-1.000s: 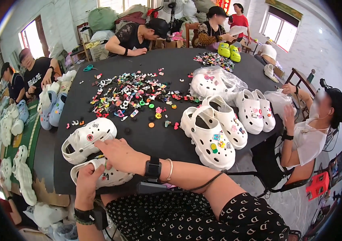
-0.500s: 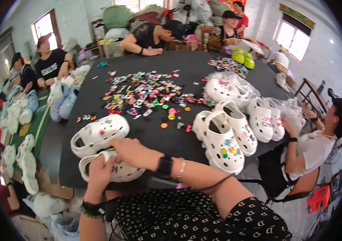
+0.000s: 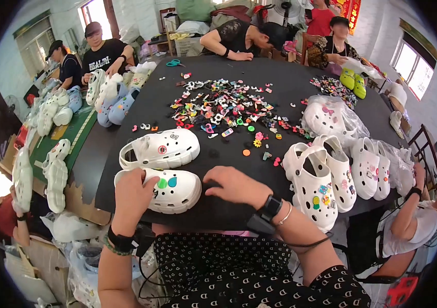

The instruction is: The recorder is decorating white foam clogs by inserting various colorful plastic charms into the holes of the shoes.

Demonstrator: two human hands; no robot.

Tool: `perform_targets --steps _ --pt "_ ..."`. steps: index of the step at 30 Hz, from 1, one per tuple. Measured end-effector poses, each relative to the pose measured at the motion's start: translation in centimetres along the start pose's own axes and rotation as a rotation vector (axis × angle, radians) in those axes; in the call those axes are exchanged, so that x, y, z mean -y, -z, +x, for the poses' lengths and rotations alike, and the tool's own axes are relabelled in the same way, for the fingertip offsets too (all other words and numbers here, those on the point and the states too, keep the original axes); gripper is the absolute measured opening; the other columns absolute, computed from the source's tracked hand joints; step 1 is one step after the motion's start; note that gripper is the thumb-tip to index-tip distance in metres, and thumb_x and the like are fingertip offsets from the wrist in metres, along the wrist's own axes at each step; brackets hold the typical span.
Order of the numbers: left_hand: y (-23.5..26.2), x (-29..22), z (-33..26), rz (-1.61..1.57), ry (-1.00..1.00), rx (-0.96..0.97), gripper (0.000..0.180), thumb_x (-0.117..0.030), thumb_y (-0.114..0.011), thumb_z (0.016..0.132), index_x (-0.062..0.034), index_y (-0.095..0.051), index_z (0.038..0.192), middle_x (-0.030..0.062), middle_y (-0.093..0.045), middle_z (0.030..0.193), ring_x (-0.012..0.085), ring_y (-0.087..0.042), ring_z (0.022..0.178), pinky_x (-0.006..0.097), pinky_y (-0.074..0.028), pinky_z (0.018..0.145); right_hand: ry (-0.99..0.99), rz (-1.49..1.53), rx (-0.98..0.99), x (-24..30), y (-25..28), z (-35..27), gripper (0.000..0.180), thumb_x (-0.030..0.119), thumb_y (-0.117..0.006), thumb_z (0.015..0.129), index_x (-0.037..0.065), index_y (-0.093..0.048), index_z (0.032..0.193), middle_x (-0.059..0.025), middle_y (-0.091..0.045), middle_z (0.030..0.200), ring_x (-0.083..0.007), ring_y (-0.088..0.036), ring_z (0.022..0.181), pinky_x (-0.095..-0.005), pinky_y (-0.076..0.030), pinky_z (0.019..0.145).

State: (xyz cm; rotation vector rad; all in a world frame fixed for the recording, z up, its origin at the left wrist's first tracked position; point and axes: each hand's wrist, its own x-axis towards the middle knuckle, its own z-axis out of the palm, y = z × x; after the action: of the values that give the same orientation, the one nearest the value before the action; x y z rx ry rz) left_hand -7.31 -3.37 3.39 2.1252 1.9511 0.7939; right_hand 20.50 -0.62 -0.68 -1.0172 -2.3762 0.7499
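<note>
A white clog (image 3: 176, 191) lies near the table's front edge, its toe to the right. Green and blue charms show on its upper. My left hand (image 3: 130, 197) grips it at the heel end, thumb on top. Right of the toe, my right hand (image 3: 239, 186) hovers off the shoe, fingers loosely curved and apart, with nothing visible in them. Just behind lies a second white clog (image 3: 164, 149) with a round red charm and a dark charm. Beyond the two shoes spreads a heap of colourful shoe charms (image 3: 223, 105), a few scattered loose nearer me.
To the right stand white clogs with charms (image 3: 313, 187), another pair (image 3: 367, 169) and a plastic-wrapped clog (image 3: 326, 118). Lime-green clogs (image 3: 353, 82) and teal scissors (image 3: 175, 63) sit farther back. Several people work around the table; more clogs lie on a green surface (image 3: 69, 134) at left.
My right hand has left the near clog and moved right. Green and blue charms on that clog are now uncovered. My left hand still holds it. The view has shifted, so the table appears farther right.
</note>
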Motion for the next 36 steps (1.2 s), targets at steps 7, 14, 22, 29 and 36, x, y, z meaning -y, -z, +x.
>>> perform_targets --steps 7,14,22,29,36 --pt "0.6 -1.9 4.0 -0.003 -0.145 -0.293 0.038 -0.026 -0.072 0.084 0.0023 -0.059 0.106 0.0194 -0.065 0.097 0.032 -0.063 0.089 0.041 -0.05 0.077 -0.224 -0.289 -0.241 -9.2 3.4 4.8 0.019 0.009 -0.071 0.078 0.003 -0.065 0.094 -0.0137 -0.066 0.087 -0.0318 -0.064 0.089 -0.0414 -0.052 0.078" --pt "-1.7 0.6 7.1 -0.073 0.069 -0.212 0.039 -0.032 -0.068 0.087 0.0049 -0.066 0.099 0.0192 -0.069 0.09 0.0305 -0.068 0.085 0.038 -0.052 0.076 -0.171 -0.362 -0.252 -14.8 3.1 9.9 0.03 0.006 -0.074 0.073 0.006 -0.065 0.101 -0.0172 -0.061 0.099 -0.0354 -0.058 0.1 -0.044 -0.048 0.086" --pt "-1.2 0.6 8.7 -0.063 0.199 0.091 0.053 -0.044 -0.062 0.089 0.0074 -0.067 0.077 0.0203 -0.065 0.07 0.0341 -0.065 0.068 0.041 -0.049 0.068 -0.332 -0.362 -0.117 -14.5 2.4 13.2 0.038 0.029 -0.08 0.075 0.009 -0.066 0.104 -0.0171 -0.061 0.106 -0.0347 -0.059 0.1 -0.0444 -0.05 0.086" --pt "-4.6 2.6 9.9 -0.07 0.205 0.019 0.064 -0.054 -0.059 0.089 0.0056 -0.063 0.066 0.0213 -0.059 0.061 0.0333 -0.06 0.059 0.044 -0.045 0.062 -0.44 -0.372 -0.2 -14.0 1.4 14.0 0.043 0.033 -0.086 0.067 0.003 -0.068 0.092 -0.0164 -0.068 0.095 -0.0325 -0.064 0.095 -0.0431 -0.052 0.082" --pt "-4.7 2.3 8.4 -0.224 0.117 -0.053 0.053 -0.04 -0.069 0.086 0.0055 -0.052 0.064 0.0157 -0.049 0.056 0.0269 -0.046 0.052 0.042 -0.038 0.055 -0.39 -0.223 -0.248 -14.3 2.5 12.5 0.024 0.024 -0.08 0.069 0.005 -0.069 0.08 -0.0146 -0.069 0.083 -0.0313 -0.067 0.083 -0.0418 -0.052 0.077"
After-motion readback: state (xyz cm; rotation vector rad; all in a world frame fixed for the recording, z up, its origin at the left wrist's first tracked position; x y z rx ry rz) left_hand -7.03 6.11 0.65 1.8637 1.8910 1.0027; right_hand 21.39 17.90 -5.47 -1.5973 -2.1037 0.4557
